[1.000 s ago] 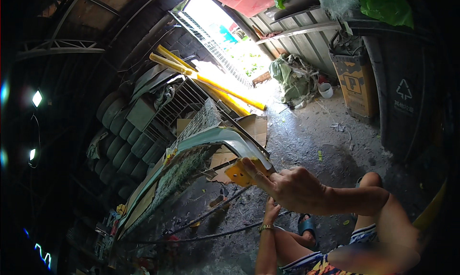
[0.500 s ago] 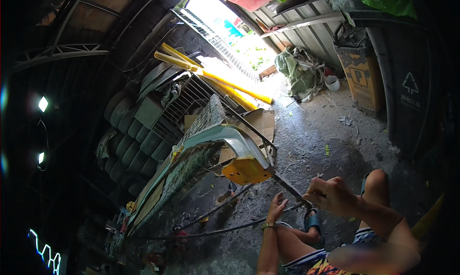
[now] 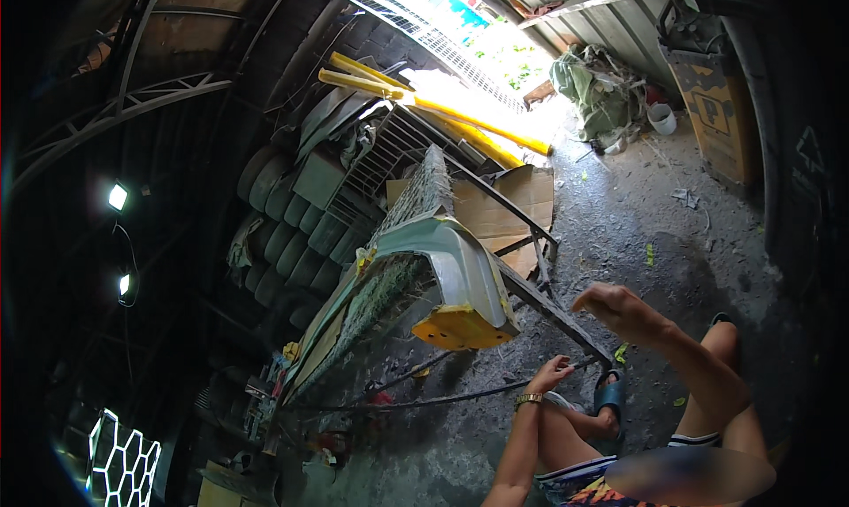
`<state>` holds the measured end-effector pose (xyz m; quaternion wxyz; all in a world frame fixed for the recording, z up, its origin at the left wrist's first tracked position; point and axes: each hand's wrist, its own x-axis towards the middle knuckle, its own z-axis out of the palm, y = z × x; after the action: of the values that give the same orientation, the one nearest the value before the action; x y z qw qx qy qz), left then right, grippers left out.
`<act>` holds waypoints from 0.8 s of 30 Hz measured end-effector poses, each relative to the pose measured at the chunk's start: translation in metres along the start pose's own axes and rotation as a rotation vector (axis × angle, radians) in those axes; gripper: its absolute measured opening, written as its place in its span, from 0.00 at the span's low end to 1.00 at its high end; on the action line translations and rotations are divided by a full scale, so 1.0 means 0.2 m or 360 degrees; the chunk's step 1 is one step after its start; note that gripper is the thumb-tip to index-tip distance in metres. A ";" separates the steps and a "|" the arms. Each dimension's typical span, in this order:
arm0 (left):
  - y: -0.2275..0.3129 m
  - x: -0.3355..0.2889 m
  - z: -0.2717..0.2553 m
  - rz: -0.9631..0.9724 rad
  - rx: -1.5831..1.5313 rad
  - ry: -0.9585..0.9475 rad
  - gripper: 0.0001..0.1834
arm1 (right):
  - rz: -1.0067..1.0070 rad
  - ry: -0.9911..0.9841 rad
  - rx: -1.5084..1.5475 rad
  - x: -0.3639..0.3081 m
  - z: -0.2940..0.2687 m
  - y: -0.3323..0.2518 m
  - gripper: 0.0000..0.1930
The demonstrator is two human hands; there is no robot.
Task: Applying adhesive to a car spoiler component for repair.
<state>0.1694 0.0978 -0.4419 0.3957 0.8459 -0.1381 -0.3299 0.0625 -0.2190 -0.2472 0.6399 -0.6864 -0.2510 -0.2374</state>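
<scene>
My left hand (image 3: 547,375), with a gold watch (image 3: 529,399) on its wrist, hovers above my knee, its fingers loosely bent and apart, holding nothing I can see. Higher and further right is my right hand (image 3: 623,311), its fingers curled and pressed together; whatever they may hold is hidden. Left of both hands stands a long curved panel (image 3: 471,258), silvery green, with a yellow end piece (image 3: 466,326). It rests on a dark metal frame (image 3: 557,320) with mesh behind it. Neither hand touches the panel.
Yellow poles (image 3: 482,124) lie across the frame's far end, over cardboard (image 3: 508,208). Stacked grey rounded pieces (image 3: 296,242) stand at left. Along the right wall are a green bundle (image 3: 591,96), a white bucket (image 3: 661,118) and an orange-black box (image 3: 718,114). Dark bars (image 3: 460,399) run low near my feet.
My view has swung left, so the scene sits further right. My right hand has risen away from my left, and the left hand's fingers now point more to the right.
</scene>
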 end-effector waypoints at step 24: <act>0.00 -0.13 -0.05 -0.0001 0.0090 0.0154 0.32 | -0.0151 -0.0253 -0.0440 0.67 -0.29 -0.59 0.11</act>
<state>0.1573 0.1167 -0.4250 0.3776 0.8718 -0.1278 -0.2846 0.0865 -0.2655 -0.0669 0.5056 -0.7718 -0.2980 -0.2447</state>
